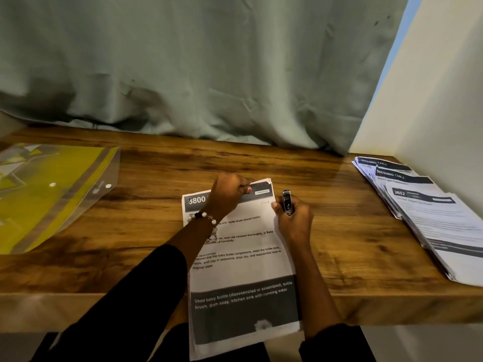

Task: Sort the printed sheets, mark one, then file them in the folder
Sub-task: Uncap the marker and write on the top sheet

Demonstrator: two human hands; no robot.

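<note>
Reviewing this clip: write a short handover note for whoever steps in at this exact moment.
Left hand: pinches the top edge of the sheet stack headed 3800, at the middle of the wooden desk.
Right hand: holds a small stapler by the stack's right edge.
Done: a red mark is on the top sheet.
Left: whether these sheets are stapled yet cannot be told. The fanned pile of printed sheets at right is unfiled; the yellow plastic folder lies at left.
</note>
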